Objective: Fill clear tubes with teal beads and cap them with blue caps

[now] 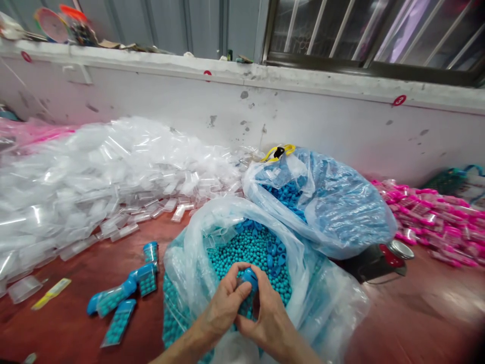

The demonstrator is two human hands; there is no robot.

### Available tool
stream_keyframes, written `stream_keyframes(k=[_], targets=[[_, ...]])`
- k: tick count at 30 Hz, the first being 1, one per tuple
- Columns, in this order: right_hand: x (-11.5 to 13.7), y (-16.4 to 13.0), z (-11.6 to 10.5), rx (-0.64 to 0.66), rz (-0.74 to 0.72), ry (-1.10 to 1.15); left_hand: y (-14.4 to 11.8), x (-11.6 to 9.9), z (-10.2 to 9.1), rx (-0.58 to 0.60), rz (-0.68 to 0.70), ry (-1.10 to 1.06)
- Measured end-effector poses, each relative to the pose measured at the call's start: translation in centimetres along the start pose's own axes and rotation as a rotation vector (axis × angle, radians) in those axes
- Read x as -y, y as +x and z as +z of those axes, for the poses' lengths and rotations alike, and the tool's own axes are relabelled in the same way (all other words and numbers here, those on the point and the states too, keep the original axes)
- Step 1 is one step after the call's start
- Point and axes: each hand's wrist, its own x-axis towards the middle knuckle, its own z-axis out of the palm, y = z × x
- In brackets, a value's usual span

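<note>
My left hand point(224, 302) and my right hand point(268, 309) come together over an open plastic bag point(189, 258) of small teal balls point(231, 255). Between them they grip a small container with a round blue cap point(249, 276); its lower part is mostly hidden by my fingers. Both hands are closed, thumbs and fingertips around the cap and sides. Loose blue caps point(276, 255) and a few clear empty containers point(222, 236) lie on the balls inside the bag. On the table to the left are several filled containers point(120, 321) with blue caps and teal balls.
A big heap of clear containers point(94, 172) covers the left. Behind my bag sits a bag of blue caps point(341, 202). Pink items point(435, 222) are piled on the right of the red table point(428, 308). A yellow strip point(52, 293) lies at left; a wall point(322, 121) stands behind.
</note>
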Motion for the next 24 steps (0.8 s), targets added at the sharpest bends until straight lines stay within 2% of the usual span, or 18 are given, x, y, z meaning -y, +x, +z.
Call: stream_keyframes(k=[3,7,11,14,17,20,24], targets=[[-0.1,-0.2,-0.6,0.065,0.005,0.117,-0.2,-0.3,0.2,0.010,-0.017,-0.040],[-0.3,-0.2,-1.8,0.233,0.096,0.324,-0.1,-0.5,-0.1,0.008,-0.008,0.127],[-0.7,0.1,-1.9,0.147,0.112,0.352,0.0,0.4,-0.5,0.066,-0.035,0.192],[-0.8,-0.2,-1.7,0.149,0.092,0.216,-0.1,1.1,-0.5,0.012,-0.010,0.141],[-0.7,-0.7,-1.3,0.165,0.001,-0.069,-0.2,1.1,-0.3,-0.040,0.030,0.093],[-0.7,-1.0,-0.6,0.103,-0.085,-0.259,-0.1,0.9,0.0,-0.059,0.037,0.107],[-0.8,-0.7,0.4,-0.021,-0.129,-0.309,0.2,1.0,0.4,-0.091,0.036,0.080]])
